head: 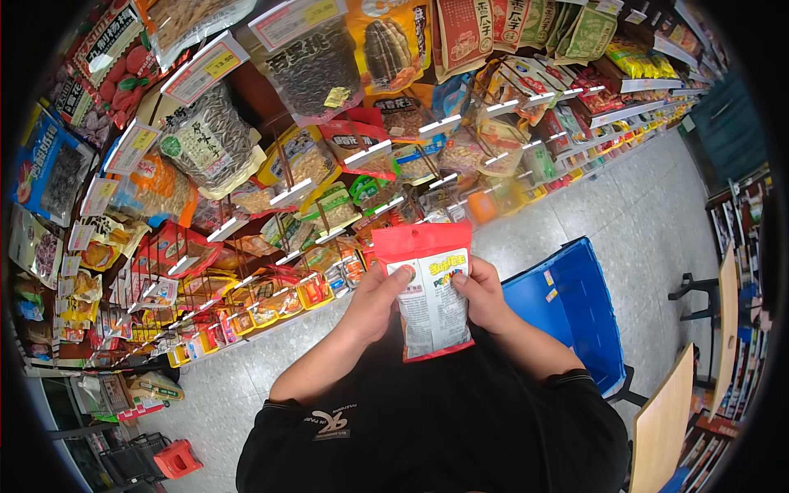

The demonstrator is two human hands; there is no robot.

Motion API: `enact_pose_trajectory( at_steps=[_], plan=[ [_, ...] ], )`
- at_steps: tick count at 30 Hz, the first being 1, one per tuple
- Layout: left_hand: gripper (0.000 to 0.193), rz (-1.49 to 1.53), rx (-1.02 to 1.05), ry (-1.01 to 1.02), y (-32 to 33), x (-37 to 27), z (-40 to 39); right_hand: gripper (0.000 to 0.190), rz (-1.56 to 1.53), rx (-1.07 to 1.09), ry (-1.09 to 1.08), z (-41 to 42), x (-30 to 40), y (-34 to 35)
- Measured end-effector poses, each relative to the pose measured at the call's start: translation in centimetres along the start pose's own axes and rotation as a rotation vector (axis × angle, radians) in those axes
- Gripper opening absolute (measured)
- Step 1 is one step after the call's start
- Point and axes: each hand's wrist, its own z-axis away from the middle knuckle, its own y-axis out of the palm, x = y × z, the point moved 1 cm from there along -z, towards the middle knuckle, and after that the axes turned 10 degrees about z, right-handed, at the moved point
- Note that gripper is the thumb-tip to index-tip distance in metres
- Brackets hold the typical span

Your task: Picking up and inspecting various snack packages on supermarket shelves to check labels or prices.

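Observation:
A red and white plastic snack packet point(431, 296) is held upright in front of my chest, its printed back facing up to the camera. My left hand point(382, 296) grips its left edge, the thumb lying on the front. On the right edge my right hand point(484, 293) holds it the same way, thumb over the print. Beyond the packet, bags of nuts and seeds hang on metal hooks with price tags, among them a clear bag of sunflower seeds point(209, 142) and a yellow-orange bag point(388, 49).
To the right on the tiled floor point(518, 246) stands a blue plastic crate point(555, 308). Light wooden tabletops point(666, 425) are at the lower right. A red plastic stool point(177, 459) sits at the lower left, beside a black basket point(132, 459).

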Motion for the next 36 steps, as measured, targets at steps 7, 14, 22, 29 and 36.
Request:
enact_pose_trajectory(
  at_steps=[7,14,22,29,36],
  plan=[
    [0.038,-0.096,0.039,0.044,0.8,-0.4,-0.2,0.026,0.086,0.019,-0.009,-0.3,-0.5,-0.2],
    [0.034,-0.133,-0.018,0.059,0.9,-0.7,-1.0,0.011,0.145,-0.057,-0.199,-1.3,0.1,-0.7],
    [0.033,-0.129,-0.022,0.038,0.8,-0.9,-1.4,0.011,0.491,-0.107,-0.194,-1.5,0.6,-0.9],
    [0.032,-0.2,-0.013,0.067,0.8,-1.5,-2.0,0.013,0.672,-0.168,-0.15,-1.6,1.7,-1.4],
    [0.031,-0.114,-0.011,0.07,0.5,-1.6,-2.3,0.011,0.468,-0.085,-0.214,-2.3,0.4,-1.3]
  ],
)
